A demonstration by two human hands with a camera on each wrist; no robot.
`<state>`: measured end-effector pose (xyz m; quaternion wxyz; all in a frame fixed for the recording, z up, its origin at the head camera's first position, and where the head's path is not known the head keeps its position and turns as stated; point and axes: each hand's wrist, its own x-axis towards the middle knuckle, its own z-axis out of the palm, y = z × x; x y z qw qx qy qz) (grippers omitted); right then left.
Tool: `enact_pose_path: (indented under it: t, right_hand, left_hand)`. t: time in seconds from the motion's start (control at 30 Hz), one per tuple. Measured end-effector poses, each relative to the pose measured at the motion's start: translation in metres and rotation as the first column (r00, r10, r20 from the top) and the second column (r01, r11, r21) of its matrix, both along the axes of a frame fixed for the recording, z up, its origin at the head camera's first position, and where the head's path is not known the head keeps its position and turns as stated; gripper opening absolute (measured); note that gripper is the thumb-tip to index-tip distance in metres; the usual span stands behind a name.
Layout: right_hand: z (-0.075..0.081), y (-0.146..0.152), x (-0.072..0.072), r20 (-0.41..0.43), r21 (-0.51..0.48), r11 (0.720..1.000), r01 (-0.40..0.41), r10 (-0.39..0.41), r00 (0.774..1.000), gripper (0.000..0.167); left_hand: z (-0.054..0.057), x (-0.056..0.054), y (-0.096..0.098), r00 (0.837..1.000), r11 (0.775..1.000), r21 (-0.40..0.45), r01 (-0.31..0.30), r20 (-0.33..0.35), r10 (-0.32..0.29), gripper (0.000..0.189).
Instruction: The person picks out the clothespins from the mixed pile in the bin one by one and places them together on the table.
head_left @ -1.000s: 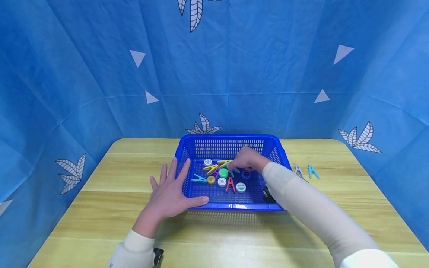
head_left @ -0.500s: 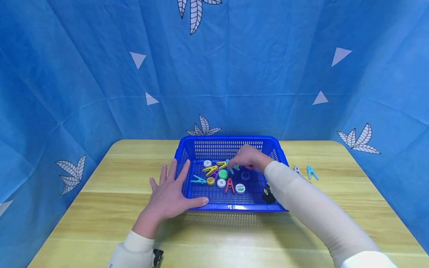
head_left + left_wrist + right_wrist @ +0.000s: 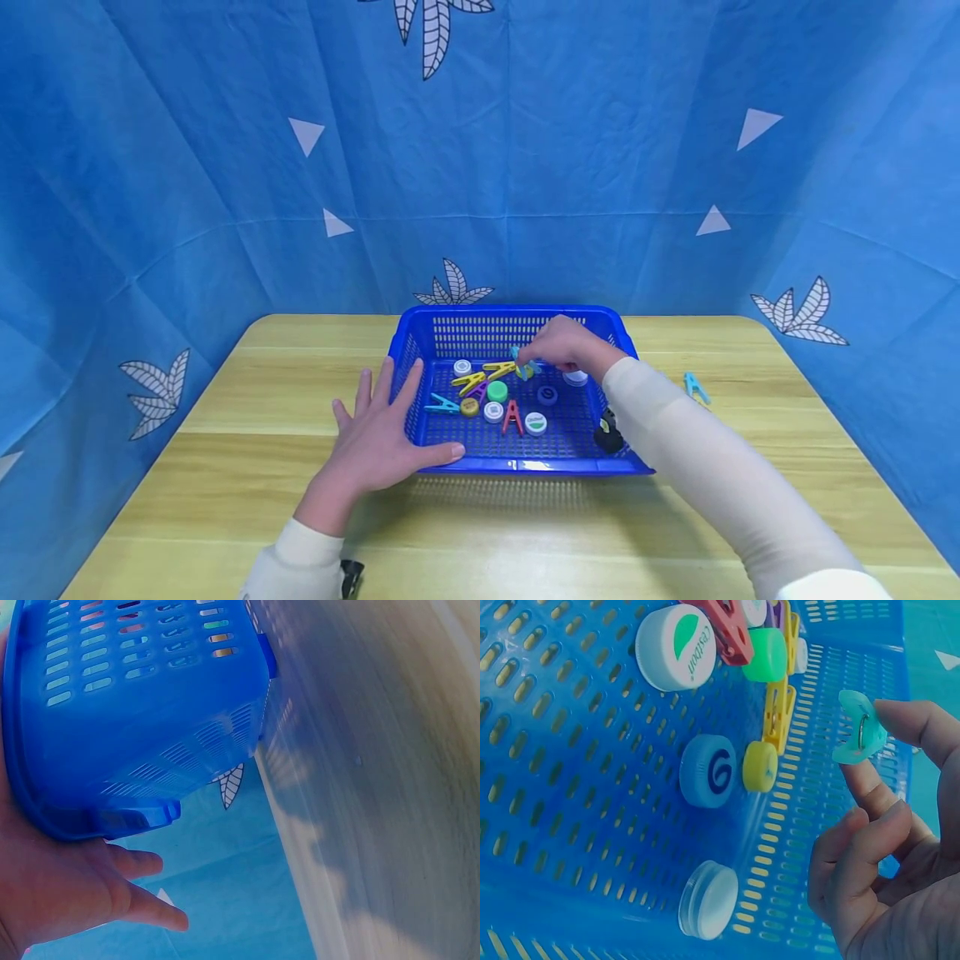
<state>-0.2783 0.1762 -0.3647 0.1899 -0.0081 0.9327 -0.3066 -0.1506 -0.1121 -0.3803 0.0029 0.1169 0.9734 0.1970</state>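
Note:
A blue perforated basket [image 3: 540, 467] holds bottle caps and clothespins. My left hand [image 3: 375, 450] lies with fingers spread at the basket's left rim. Over the basket's back part, my right hand [image 3: 564, 343] pinches a light blue clothespin [image 3: 866, 739] between thumb and forefinger, above the basket floor. Below it lie a yellow cap [image 3: 760, 766], a blue cap [image 3: 708, 771] and a white cap [image 3: 714, 898]. Farther left are a green cap [image 3: 497, 392], a red clothespin [image 3: 512, 418], yellow clothespins [image 3: 469, 382] and a second light blue clothespin [image 3: 442, 405].
The basket stands on a wooden table [image 3: 247, 433]. Right of it, a light blue clothespin [image 3: 696, 388] lies on the tabletop near my right sleeve [image 3: 697, 450]. A blue patterned cloth [image 3: 525, 150] hangs behind and around the table.
My right hand has risen slightly and shifted right with the light blue clothespin, uncovering the yellow and white caps. My sleeve now hides the grey clothespin on the table. My left hand stays put.

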Motion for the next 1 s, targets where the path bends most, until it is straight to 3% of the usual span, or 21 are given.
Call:
enact_pose_path:
  t: [0.37,1.0]
  right_hand:
    - [0.011,0.012,0.003,-0.032,-0.081,0.994,0.071,-0.074,0.997,0.051]
    - [0.035,0.032,0.011,-0.086,-0.132,0.987,0.096,-0.108,0.99,0.048]
  left_hand:
    - [0.002,0.0,0.001,1.0,1.0,0.003,0.002,0.014,-0.002,0.13]
    - [0.004,0.001,0.001,1.0,1.0,0.003,-0.001,0.026,0.001,0.126]
